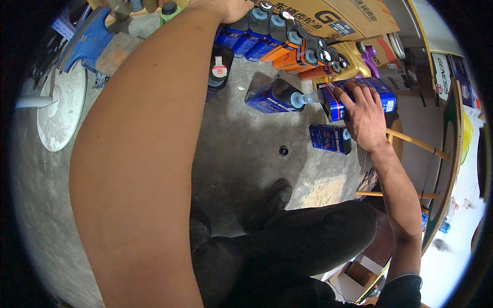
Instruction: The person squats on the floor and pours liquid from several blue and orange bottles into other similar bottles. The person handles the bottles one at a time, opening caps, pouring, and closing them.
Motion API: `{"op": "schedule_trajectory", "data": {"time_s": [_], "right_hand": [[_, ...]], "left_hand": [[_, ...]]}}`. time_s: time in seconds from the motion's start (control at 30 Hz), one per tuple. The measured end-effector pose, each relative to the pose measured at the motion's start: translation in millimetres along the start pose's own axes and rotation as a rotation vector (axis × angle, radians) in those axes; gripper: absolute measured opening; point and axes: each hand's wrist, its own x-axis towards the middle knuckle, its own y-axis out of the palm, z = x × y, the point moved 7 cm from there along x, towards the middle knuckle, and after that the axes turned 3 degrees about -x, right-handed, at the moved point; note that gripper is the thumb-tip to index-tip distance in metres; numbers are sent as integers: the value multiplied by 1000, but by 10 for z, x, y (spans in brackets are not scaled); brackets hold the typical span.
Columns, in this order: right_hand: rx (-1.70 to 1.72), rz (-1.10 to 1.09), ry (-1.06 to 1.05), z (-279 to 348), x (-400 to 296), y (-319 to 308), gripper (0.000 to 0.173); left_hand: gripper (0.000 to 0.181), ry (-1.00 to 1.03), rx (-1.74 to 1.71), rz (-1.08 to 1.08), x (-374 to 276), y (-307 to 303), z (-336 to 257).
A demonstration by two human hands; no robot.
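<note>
My right hand [364, 111] grips a blue oil bottle [385, 90] with a black end. Its pale neck meets the translucent spout of another blue bottle [269, 99] standing on the concrete floor. Close below it is a smaller-looking blue bottle [325, 138], partly under my wrist. My left hand [233, 9] reaches to the top edge, beside a row of blue bottles [246, 40] with pale spouts; its fingers are partly cut off, so its hold cannot be told. A dark bottle [219, 73] bearing a round sticker stands near my left forearm. A black cap [283, 150] lies on the floor.
Orange bottles [287, 61], a gold jug [352, 59] and a cardboard box [346, 17] stand behind the row. At left are a blue metal piece [86, 38] and a round white base [63, 107]. A wooden-legged stand [418, 144] is at right. Pale powder [323, 190] covers some floor.
</note>
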Motion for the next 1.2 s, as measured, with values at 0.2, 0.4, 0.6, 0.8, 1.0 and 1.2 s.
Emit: {"op": "schedule_trajectory", "data": {"time_s": [0.2,0.4,0.6,0.8,1.0,1.2], "right_hand": [[-27,14,2,-4,-17,-3,56],[-23,22,2,6,7,-3,60],[-41,10,6,-12,-34,-6,61],[-63,24,0,21,-8,-30,60],[-64,57,10,4,-20,-50,66],[-102,20,-10,22,-23,-117,57]], "left_hand": [[62,-59,-54,11,-49,-34,-54],[62,-7,-56,-3,-55,-37,-40],[60,-53,-80,18,-59,-23,-96],[60,-19,-59,15,-54,-40,-78],[60,-62,-111,28,-160,-122,-124],[61,-36,-121,12,-106,-89,-124]]}}
